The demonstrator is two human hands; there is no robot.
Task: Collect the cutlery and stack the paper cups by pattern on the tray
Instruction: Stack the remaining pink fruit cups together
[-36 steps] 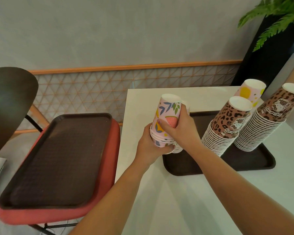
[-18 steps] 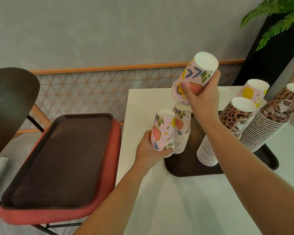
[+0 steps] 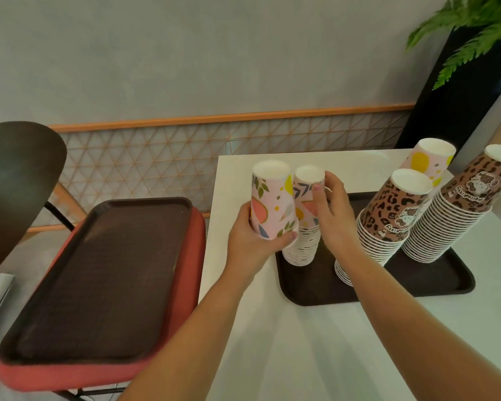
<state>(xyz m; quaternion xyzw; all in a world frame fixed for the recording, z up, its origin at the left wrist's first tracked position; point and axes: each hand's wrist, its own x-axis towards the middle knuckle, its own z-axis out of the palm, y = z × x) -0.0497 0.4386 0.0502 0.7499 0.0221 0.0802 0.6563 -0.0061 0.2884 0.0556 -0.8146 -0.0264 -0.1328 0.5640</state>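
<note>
Two hands raised, left hand (image 3: 250, 241) fingers curled round fruit cup (image 3: 271, 201) (upside down), right hand (image 3: 334, 218) pinching cup stack (image 3: 304, 227).

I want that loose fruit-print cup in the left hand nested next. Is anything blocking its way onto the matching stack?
Yes: the right hand grips the top of the pink fruit-print cup stack on the dark brown tray, right beside the cup the left hand holds.
</note>
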